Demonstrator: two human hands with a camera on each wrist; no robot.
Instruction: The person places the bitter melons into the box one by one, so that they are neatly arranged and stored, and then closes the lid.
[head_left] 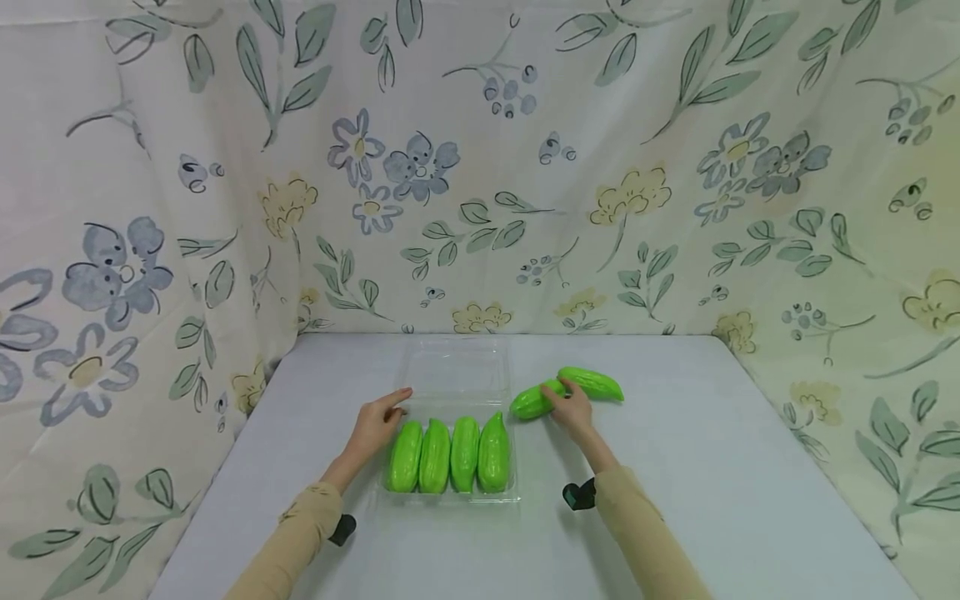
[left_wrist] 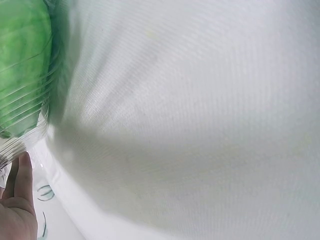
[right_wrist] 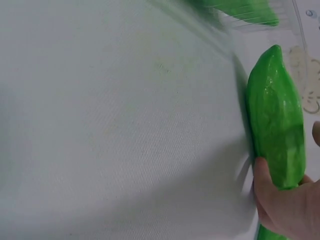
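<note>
A clear plastic clamshell box (head_left: 450, 498) lies on the table with its lid (head_left: 454, 367) folded back. Several bright green cucumber-like vegetables (head_left: 464, 454) stand side by side in its near half. My left hand (head_left: 377, 423) rests at the box's far left corner; the left wrist view shows its fingers (left_wrist: 23, 180) fairly straight against the clear wall. Right of the box, my right hand (head_left: 572, 410) holds one loose green vegetable (right_wrist: 276, 120) near one end, thumb along its side. Another green vegetable (head_left: 592, 384) lies just behind that hand.
The white table (head_left: 720, 467) extends to both sides of the box. A floral cloth (head_left: 480, 167) hangs behind the table and along its sides. Dark wrist cameras (head_left: 579, 495) sit at both sleeves.
</note>
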